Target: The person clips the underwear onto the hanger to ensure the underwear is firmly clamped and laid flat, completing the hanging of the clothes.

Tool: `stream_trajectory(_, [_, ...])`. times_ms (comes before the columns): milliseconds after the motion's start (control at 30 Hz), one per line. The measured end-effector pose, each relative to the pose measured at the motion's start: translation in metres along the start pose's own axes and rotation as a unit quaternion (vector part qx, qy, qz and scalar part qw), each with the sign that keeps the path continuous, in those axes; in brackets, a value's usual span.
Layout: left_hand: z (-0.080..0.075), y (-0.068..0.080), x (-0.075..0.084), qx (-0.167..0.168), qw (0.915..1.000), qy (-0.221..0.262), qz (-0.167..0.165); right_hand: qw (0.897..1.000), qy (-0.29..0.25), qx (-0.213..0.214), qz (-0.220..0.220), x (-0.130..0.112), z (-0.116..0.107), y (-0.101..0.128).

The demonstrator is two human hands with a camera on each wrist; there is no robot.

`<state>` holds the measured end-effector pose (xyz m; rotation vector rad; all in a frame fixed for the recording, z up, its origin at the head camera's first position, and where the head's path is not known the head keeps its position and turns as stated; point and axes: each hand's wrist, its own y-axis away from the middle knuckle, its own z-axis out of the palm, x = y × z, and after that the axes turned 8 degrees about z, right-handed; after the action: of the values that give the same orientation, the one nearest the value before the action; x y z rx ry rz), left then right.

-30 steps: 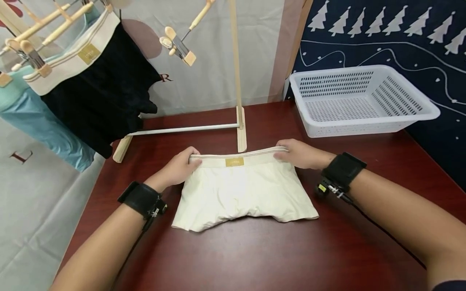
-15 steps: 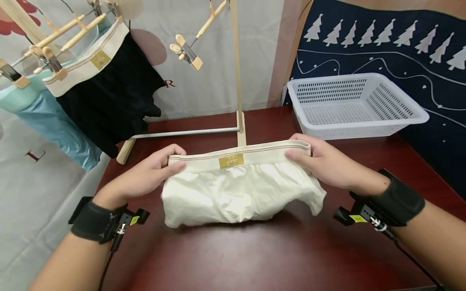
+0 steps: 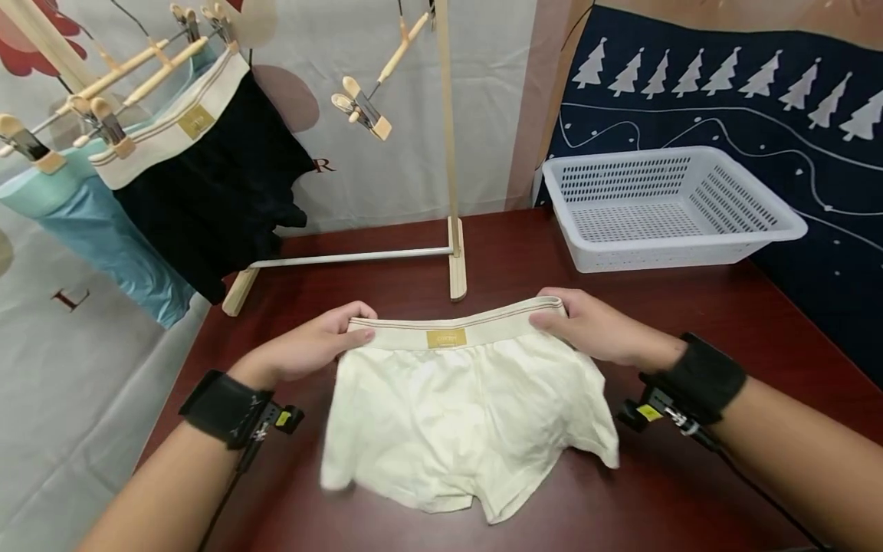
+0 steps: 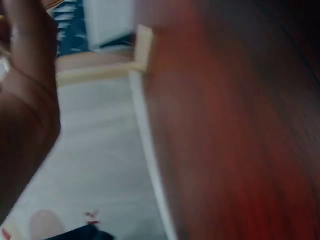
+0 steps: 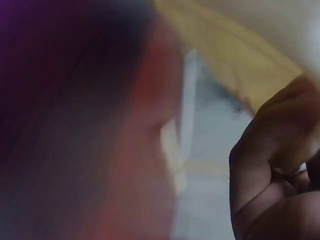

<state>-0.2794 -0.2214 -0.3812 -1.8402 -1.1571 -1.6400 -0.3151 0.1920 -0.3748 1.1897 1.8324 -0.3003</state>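
Cream boxer briefs [image 3: 455, 414] with a gold label on the waistband spread out between my hands in the head view, legs hanging toward me over the table. My left hand [image 3: 310, 341] pinches the left end of the waistband, thumb in front. At the other end my right hand [image 3: 596, 326] grips the waistband the same way. In the right wrist view the curled right hand [image 5: 275, 165] shows beside the pale cloth [image 5: 225, 45]. The left wrist view is blurred and shows part of the left hand [image 4: 30, 95], its fingertips out of frame.
Black boxer briefs [image 3: 214, 169] and a light blue pair [image 3: 117, 238] hang from clips on a wooden rack at the left. A loose clip [image 3: 362, 109] dangles mid-back. The rack's foot [image 3: 457, 268] stands behind the garment. A white plastic basket [image 3: 683, 249] sits at back right.
The cream boxer briefs went from lying on the table to being lifted with bunched legs, then swung down and opened out toward me. Both hands kept their hold on the waistband.
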Motion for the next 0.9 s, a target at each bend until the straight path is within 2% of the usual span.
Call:
stream_trajectory(100, [0.001,-0.02,-0.022,0.033,0.9968,-0.066,-0.031,0.999,0.049,-0.001,0.02,0.028,0.004,-0.024])
stream_trajectory(167, [0.002,-0.031,-0.031,0.054,0.9911,-0.114,-0.041,0.996,0.089,0.002,0.03,0.041,0.006,-0.036])
stream_trajectory(267, [0.001,-0.045,-0.039,0.082,0.9756,-0.199,-0.042,0.991,0.127,0.008,0.037,0.053,0.007,-0.05])
stream_trajectory(400, [0.0,-0.059,-0.042,0.091,0.9545,-0.274,-0.076,0.988,0.138,0.013,0.06,0.064,-0.001,-0.063])
stream_trajectory(500, [-0.001,-0.061,-0.044,0.088,0.947,-0.289,-0.109,0.988,0.131,0.005,0.087,0.071,-0.007,-0.067])
stream_trajectory(600, [-0.005,-0.059,-0.046,0.095,0.9452,-0.285,-0.127,0.986,0.13,-0.013,0.104,0.075,-0.012,-0.07])
stream_trajectory(733, [-0.009,-0.055,-0.043,0.099,0.9453,-0.28,-0.135,0.984,0.137,-0.034,0.112,0.07,-0.017,-0.071])
stream_trajectory(900, [-0.008,-0.053,-0.044,0.093,0.9417,-0.295,-0.131,0.981,0.142,-0.049,0.121,0.064,-0.016,-0.071])
